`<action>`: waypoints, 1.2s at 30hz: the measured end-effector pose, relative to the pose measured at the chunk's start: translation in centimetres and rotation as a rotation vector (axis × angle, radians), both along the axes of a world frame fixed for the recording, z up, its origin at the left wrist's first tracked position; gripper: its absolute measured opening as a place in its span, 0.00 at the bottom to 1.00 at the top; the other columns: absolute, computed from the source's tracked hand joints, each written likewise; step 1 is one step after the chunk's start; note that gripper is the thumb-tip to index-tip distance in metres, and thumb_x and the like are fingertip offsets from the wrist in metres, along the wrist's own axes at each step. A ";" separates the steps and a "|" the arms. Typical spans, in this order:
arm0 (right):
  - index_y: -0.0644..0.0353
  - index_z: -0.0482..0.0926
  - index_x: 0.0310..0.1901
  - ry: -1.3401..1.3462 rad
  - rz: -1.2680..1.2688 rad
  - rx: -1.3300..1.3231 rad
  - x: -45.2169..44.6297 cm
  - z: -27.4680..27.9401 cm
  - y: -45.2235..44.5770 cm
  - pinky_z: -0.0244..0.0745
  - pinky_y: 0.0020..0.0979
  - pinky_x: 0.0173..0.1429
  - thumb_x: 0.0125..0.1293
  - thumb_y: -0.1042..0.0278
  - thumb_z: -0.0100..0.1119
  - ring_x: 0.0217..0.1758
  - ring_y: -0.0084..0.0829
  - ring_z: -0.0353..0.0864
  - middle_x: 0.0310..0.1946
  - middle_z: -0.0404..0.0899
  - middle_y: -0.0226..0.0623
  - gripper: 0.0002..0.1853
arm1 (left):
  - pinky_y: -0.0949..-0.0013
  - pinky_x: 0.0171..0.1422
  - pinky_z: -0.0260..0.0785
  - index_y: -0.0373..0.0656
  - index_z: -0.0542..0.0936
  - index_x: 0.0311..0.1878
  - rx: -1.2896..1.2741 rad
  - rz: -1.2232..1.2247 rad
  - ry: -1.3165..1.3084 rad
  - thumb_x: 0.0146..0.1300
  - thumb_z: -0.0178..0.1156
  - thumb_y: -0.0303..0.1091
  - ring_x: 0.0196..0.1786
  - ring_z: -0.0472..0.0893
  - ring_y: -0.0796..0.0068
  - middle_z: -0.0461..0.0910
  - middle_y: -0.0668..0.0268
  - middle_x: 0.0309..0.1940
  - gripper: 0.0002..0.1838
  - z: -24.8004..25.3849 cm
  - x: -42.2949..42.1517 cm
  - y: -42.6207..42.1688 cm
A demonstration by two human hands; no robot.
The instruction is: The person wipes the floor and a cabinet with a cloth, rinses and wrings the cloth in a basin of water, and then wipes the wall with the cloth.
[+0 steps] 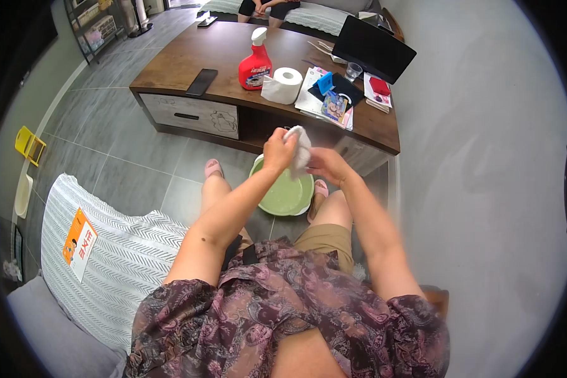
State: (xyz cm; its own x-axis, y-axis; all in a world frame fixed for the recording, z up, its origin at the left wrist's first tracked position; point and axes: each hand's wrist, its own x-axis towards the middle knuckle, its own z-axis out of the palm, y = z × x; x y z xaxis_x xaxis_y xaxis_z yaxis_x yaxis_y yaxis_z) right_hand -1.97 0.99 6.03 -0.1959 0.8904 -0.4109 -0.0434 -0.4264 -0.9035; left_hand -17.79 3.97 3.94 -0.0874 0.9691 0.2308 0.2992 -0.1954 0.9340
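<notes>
Your left hand (280, 151) has its fingers closed on a crumpled white cloth (300, 151), held up above the round, pale-green plastic basin (286, 194). Your right hand (329, 165) is at the cloth's right side, fingers partly open and loosely bent; blur means you cannot tell whether they touch it. The basin is on the grey tiled floor (135, 148) between your feet, just off the near edge of the dark-brown wooden table (223, 53). Along that edge, from left to right, you have a flat black phone (202, 82), a red spray bottle with a white trigger head (256, 66), a white paper roll (282, 87) and, towards the near right corner, loose printed papers (312, 101). A black flat screen (373, 49) leans at the table's right edge.
</notes>
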 end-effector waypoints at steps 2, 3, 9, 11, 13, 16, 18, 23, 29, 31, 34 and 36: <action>0.56 0.72 0.44 0.661 0.089 -0.054 1.1 -1.8 -0.5 0.64 0.39 0.54 0.59 0.59 0.44 0.48 0.30 0.71 0.43 0.73 0.33 0.15 | 0.59 0.36 0.68 0.41 0.72 0.35 0.096 -0.013 -0.076 0.55 0.55 0.37 0.32 0.77 0.50 0.77 0.52 0.26 0.10 1.0 0.9 -1.4; 0.55 0.72 0.45 0.684 -0.001 -0.056 0.9 -2.3 -0.9 0.65 0.39 0.54 0.59 0.59 0.44 0.48 0.30 0.71 0.44 0.73 0.33 0.16 | 0.60 0.37 0.68 0.41 0.73 0.36 0.137 -0.049 -0.148 0.54 0.54 0.35 0.35 0.77 0.52 0.77 0.52 0.30 0.09 2.7 1.1 -2.6; 0.55 0.69 0.50 1.070 0.056 0.347 -2.9 -1.8 -3.1 0.63 0.37 0.58 0.62 0.55 0.37 0.51 0.37 0.70 0.48 0.72 0.36 0.19 | 0.64 0.48 0.68 0.44 0.73 0.44 0.343 -0.610 0.364 0.47 0.56 0.30 0.44 0.75 0.57 0.75 0.58 0.42 0.17 5.2 2.6 -7.0; 0.56 0.69 0.51 1.110 -0.008 0.251 -2.3 -1.5 -2.9 0.63 0.37 0.58 0.63 0.54 0.36 0.52 0.38 0.69 0.49 0.71 0.38 0.20 | 0.67 0.46 0.69 0.43 0.72 0.45 0.569 -0.617 0.411 0.46 0.58 0.32 0.41 0.77 0.61 0.75 0.60 0.42 0.19 4.2 2.5 -7.9; 0.58 0.68 0.52 1.057 -0.197 -0.002 -1.5 -0.8 -2.4 0.62 0.38 0.59 0.64 0.54 0.35 0.53 0.39 0.69 0.50 0.71 0.39 0.22 | 0.69 0.43 0.70 0.42 0.73 0.44 0.267 -0.749 0.240 0.49 0.58 0.35 0.38 0.78 0.66 0.76 0.62 0.42 0.17 4.5 2.2 -7.7; 0.62 0.66 0.54 0.968 -0.143 0.123 -0.9 -0.2 -2.9 0.62 0.39 0.59 0.64 0.51 0.35 0.53 0.41 0.70 0.50 0.71 0.43 0.25 | 0.72 0.40 0.72 0.40 0.74 0.41 -0.342 -0.856 -0.306 0.54 0.57 0.38 0.35 0.78 0.73 0.77 0.63 0.40 0.14 6.6 1.3 -7.3; 0.63 0.68 0.52 1.161 0.113 -0.004 0.5 -1.2 -2.2 0.66 0.37 0.56 0.63 0.49 0.36 0.50 0.39 0.72 0.47 0.73 0.43 0.26 | 0.74 0.37 0.74 0.38 0.76 0.38 -0.697 -0.878 -0.765 0.60 0.52 0.40 0.34 0.79 0.76 0.79 0.62 0.36 0.13 7.1 1.0 -5.9; 0.65 0.66 0.52 1.126 0.112 0.088 -3.5 0.5 -2.3 0.58 0.36 0.63 0.65 0.49 0.33 0.55 0.38 0.67 0.51 0.68 0.46 0.27 | 0.82 0.21 0.72 0.41 0.75 0.32 -1.054 -0.652 -1.411 0.61 0.50 0.47 0.19 0.76 0.82 0.78 0.68 0.22 0.17 3.8 2.3 -3.3; 0.48 0.66 0.16 0.856 -0.372 -0.113 -3.5 -2.9 -1.8 0.60 0.19 0.08 0.63 0.50 0.38 0.04 0.19 0.59 0.06 0.63 0.18 0.20 | 0.84 0.14 0.47 0.49 0.68 0.22 -0.837 -0.368 -0.840 0.63 0.46 0.49 0.13 0.57 0.89 0.61 0.79 0.13 0.18 4.4 3.3 -5.2; 0.48 0.64 0.15 0.975 -0.341 -0.055 -3.7 -3.2 -1.5 0.58 0.19 0.08 0.63 0.51 0.38 0.04 0.19 0.58 0.05 0.61 0.18 0.20 | 0.86 0.12 0.58 0.47 0.70 0.21 -0.725 -0.403 -0.835 0.60 0.52 0.48 0.11 0.66 0.89 0.71 0.76 0.14 0.17 3.2 3.0 -4.7; 0.48 0.61 0.14 1.151 -0.301 0.026 -3.8 -4.2 -1.7 0.55 0.19 0.08 0.63 0.53 0.37 0.04 0.19 0.55 0.05 0.58 0.19 0.20 | 0.76 0.12 0.59 0.41 0.73 0.24 -0.581 -0.371 -0.608 0.59 0.52 0.48 0.10 0.67 0.81 0.69 0.72 0.11 0.19 2.5 3.7 -4.5; 0.49 0.64 0.17 1.126 -0.278 0.059 -3.7 -4.6 -1.8 0.55 0.20 0.08 0.63 0.54 0.36 0.05 0.20 0.56 0.05 0.58 0.20 0.18 | 0.74 0.15 0.61 0.39 0.73 0.27 -0.334 -0.338 -0.368 0.58 0.53 0.46 0.13 0.69 0.78 0.70 0.70 0.13 0.17 1.9 3.9 -4.1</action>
